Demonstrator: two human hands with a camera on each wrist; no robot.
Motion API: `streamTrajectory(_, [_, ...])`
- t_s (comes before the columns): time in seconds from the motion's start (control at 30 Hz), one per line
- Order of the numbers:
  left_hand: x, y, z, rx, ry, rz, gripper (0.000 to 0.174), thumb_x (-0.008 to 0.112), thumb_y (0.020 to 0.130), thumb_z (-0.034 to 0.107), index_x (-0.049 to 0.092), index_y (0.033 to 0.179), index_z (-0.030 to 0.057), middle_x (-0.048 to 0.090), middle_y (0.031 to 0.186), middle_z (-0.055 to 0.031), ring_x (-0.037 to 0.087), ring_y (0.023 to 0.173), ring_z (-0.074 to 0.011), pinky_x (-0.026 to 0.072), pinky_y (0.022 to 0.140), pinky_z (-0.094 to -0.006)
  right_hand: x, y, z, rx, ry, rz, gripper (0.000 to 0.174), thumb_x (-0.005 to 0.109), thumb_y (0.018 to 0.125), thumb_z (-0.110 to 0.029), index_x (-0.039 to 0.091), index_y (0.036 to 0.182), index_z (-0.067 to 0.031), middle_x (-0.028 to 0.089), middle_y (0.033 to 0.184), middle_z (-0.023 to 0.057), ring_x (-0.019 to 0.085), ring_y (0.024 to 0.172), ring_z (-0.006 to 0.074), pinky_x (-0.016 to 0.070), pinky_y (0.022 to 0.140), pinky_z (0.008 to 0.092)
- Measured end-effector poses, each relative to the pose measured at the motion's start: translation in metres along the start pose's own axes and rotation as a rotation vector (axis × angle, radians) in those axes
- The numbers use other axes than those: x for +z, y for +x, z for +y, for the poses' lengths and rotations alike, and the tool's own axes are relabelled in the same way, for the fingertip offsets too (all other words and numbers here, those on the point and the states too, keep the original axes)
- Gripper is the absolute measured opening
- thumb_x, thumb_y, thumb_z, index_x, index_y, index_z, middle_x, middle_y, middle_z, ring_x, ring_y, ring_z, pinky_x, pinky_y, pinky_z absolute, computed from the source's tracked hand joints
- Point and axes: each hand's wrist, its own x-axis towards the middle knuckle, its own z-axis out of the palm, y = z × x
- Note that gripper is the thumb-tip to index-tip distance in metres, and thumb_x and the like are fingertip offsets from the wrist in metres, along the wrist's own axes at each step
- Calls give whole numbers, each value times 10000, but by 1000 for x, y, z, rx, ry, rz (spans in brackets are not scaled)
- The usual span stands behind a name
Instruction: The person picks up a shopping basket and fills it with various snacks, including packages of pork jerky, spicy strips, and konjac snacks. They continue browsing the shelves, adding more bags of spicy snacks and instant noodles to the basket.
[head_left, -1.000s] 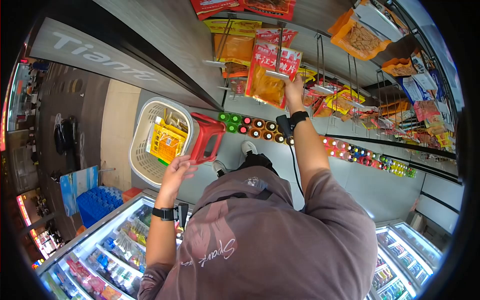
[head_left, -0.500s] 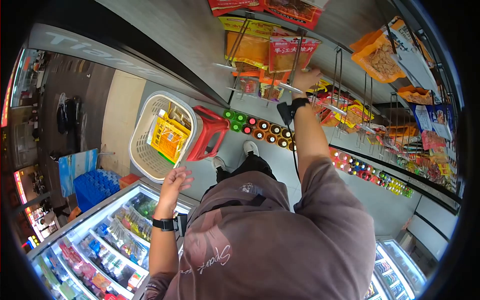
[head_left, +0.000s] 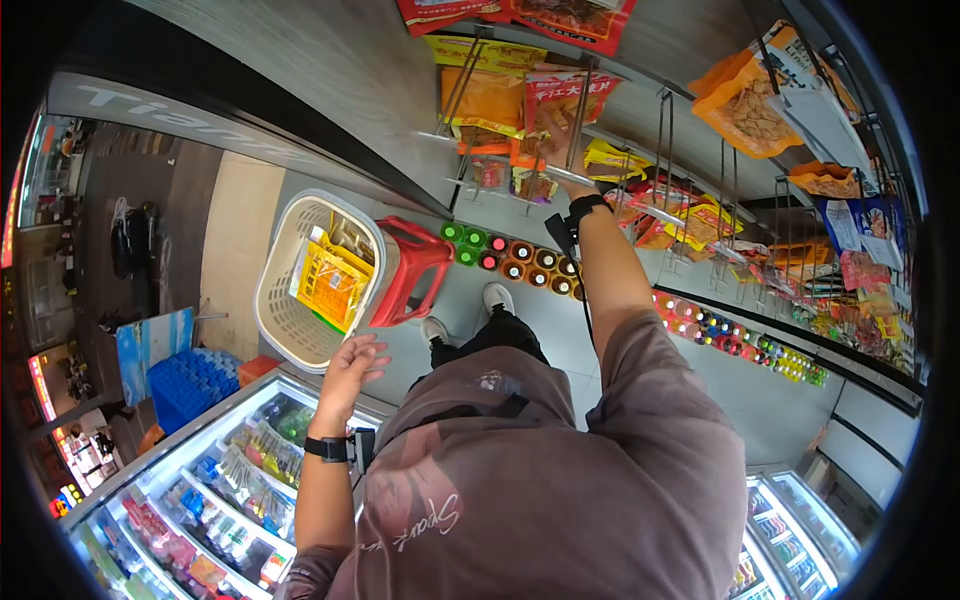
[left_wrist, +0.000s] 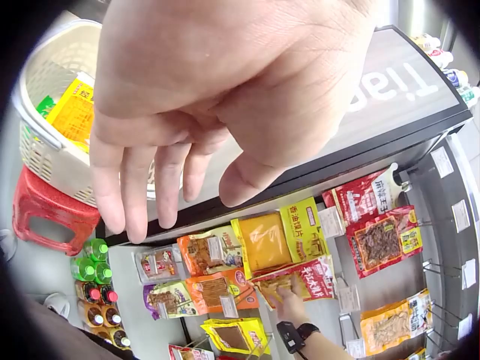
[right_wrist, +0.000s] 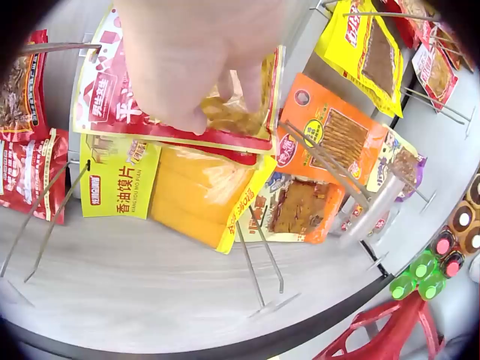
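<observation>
My right hand (head_left: pixel 560 150) reaches to the hanging rack, its fingers over the front of a red snack packet (head_left: pixel 600 92). In the right wrist view this hand (right_wrist: pixel 199 64) is blurred and overlaps the packet's clear window, which shows yellowish food. The packet hangs beside a yellow packet of orange slices (right_wrist: pixel 199 196). My left hand (head_left: pixel 350 375) is held low by the near rim of a cream plastic basket (head_left: pixel 275 285), its fingers loosely extended and holding nothing. Yellow snack packets (head_left: pixel 335 285) lie in the basket.
The basket stands on a red stool (head_left: pixel 425 275). Metal hooks with more snack packets (head_left: pixel 700 222) run along the right. Bottles (head_left: pixel 515 260) line the floor under the rack. A lit freezer (head_left: pixel 215 490) stands at lower left, and a grey panel (head_left: pixel 180 105) borders the rack.
My right hand let go of the red packet it held pulled forward, moved off to its right side, then came back over its front. The left hand stays beside the basket.
</observation>
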Motion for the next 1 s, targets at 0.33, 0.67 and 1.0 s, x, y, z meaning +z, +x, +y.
streamTrajectory(0.33, [-46,14,-17,2,-22,9,391,504,941,174,441,1285,-2,590,1186,-145,623,996,-227,505,806,-324,26,-32,59,-182,-225,-102,527,579,834,-120,487,1350,-171,492,1320,206,483,1203,357,425,978,416])
streamTrajectory(0.67, [-193,102,-94,-62,-370,316,415,513,913,200,416,1272,15,529,1196,-130,573,1045,-287,505,781,-382,6,-217,-72,424,212,-429,194,541,942,-160,624,1028,-7,660,814,61,612,726,116,487,668,266])
streamTrajectory(1.0, [-223,240,-166,-281,-493,307,474,676,841,330,509,1208,81,592,1132,-88,575,926,-261,453,729,-367,-98,-357,-171,799,26,-390,218,526,939,-157,604,1082,-13,668,962,86,662,799,165,502,657,278])
